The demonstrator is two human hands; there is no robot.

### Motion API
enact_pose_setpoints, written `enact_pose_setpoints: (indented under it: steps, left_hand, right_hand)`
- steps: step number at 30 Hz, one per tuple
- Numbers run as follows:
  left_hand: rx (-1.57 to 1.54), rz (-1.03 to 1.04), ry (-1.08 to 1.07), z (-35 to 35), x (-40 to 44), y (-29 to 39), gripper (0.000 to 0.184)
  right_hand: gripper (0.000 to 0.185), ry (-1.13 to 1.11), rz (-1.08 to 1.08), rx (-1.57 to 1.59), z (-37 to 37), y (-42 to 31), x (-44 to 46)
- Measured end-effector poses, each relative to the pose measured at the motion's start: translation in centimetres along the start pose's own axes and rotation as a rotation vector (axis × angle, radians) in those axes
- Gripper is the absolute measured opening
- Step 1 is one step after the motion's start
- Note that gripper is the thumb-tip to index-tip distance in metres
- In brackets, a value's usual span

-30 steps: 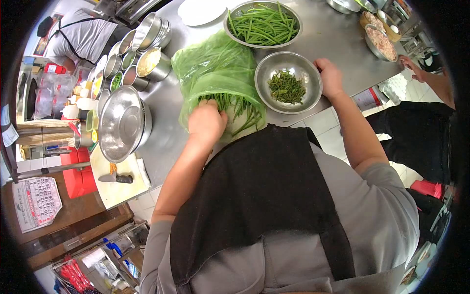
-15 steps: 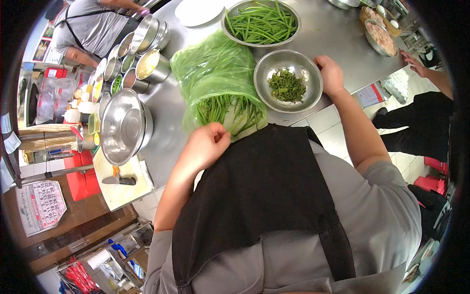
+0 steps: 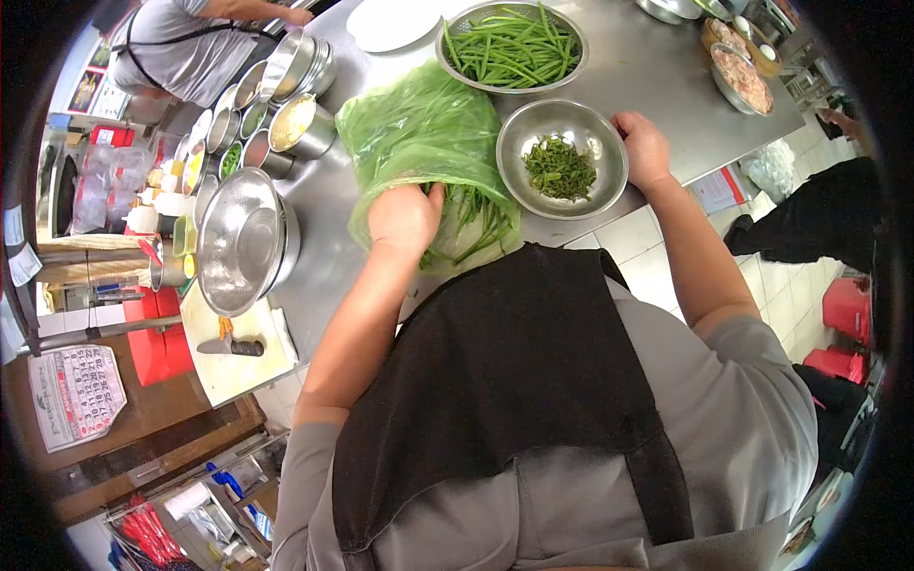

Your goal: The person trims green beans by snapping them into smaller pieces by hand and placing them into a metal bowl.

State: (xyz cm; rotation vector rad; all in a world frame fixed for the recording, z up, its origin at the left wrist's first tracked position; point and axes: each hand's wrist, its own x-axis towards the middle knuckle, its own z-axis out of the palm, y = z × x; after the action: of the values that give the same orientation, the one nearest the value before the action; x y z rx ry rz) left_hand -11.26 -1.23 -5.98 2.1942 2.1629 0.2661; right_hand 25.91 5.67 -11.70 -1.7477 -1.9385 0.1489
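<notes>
By the near edge of the bench [image 3: 657,81], the green bag [image 3: 409,124] opens toward the person, presumably for easy reach; the left hand [image 3: 404,219] is inside, its grip hidden. The right hand's [image 3: 645,148] curled fingers meet the bowl's [image 3: 515,145] rim, perhaps steadying it; pinching is unclear.

Dark-handled knife [image 3: 231,347] on a pale cutting board [image 3: 238,379] at near left, large metal bowl [image 3: 235,238] just beyond, calendar [image 3: 78,395] further left, white plate [image 3: 392,21] at the far side, co-worker [image 3: 186,48] far left, red bin [image 3: 845,309] right.
</notes>
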Motion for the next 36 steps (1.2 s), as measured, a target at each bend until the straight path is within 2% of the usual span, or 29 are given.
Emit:
enact_pose_setpoints:
  steps: [3, 9, 18, 21, 24, 27, 30, 33, 36]
  left_hand:
    - [-0.002, -0.069, -0.161, -0.6, 0.6, -0.1, 0.039]
    - [0.132, -0.051, -0.289, -1.4, 0.6, -0.1, 0.038]
    - [0.025, -0.211, -0.333, -4.6, 0.2, 1.2, 0.043]
    - [-0.001, -0.16, -0.232, -3.6, -1.0, 0.4, 0.037]
    - [-0.02, -0.133, -0.323, -4.6, -2.5, -0.1, 0.035]
    - [-0.075, -0.058, -0.28, -5.9, -4.7, -0.5, 0.037]
    - [-0.044, -0.125, -0.337, -7.9, -6.6, -0.3, 0.032]
    - [-0.201, -0.051, -0.348, -9.4, -8.4, -1.5, 0.031]
    - [-0.474, -0.089, -0.439, -10.9, -9.7, -2.5, 0.031]
  right_hand:
    - [0.011, 0.029, -0.015, -0.013, 0.2, 0.1, -0.2]
    - [0.012, -0.001, -0.013, 0.007, -0.1, -0.2, 0.1]
    - [0.013, 0.003, 0.011, 0.006, -0.2, -0.5, -0.1]
    - [0.012, -0.007, 0.002, 0.015, -0.2, -0.2, 0.0]
    - [0.012, 0.006, 0.001, 0.009, -0.2, -0.2, 0.1]
    - [0.012, 0.004, 0.023, 0.017, 0.0, -0.1, 0.1]
    - [0.016, 0.026, 0.007, 0.081, 0.3, 0.4, 0.1]
    - [0.025, 0.15, 0.209, 0.419, 0.5, 0.2, 0.7]
    - [0.028, 0.214, 0.207, 0.487, -1.1, -0.6, 1.5]
